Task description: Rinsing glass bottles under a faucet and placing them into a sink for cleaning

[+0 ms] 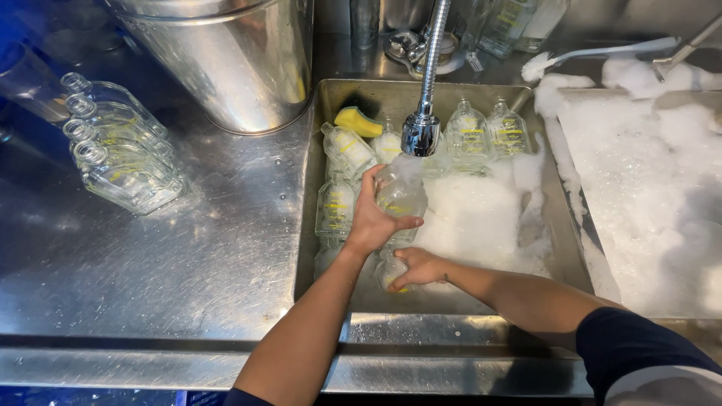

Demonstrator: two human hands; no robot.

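The left hand [370,222] has its grip closed around a clear glass bottle [400,192] under the faucet head [420,134], while just below it the right hand [417,265] clasps a second bottle [390,272] low in the sudsy sink [331,94].

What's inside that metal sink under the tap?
The sink holds clear glass bottles, a yellow sponge and foam. The left hand holds one bottle under the faucet. Foam hides the bottom.

Clear flat glass bottles with yellow printed labels [336,207] lie and stand in the steel sink [316,225] beside white foam; four more such clear glass bottles [124,154] lie in a row on the steel surface [188,263] at left, their yellow labels faint.
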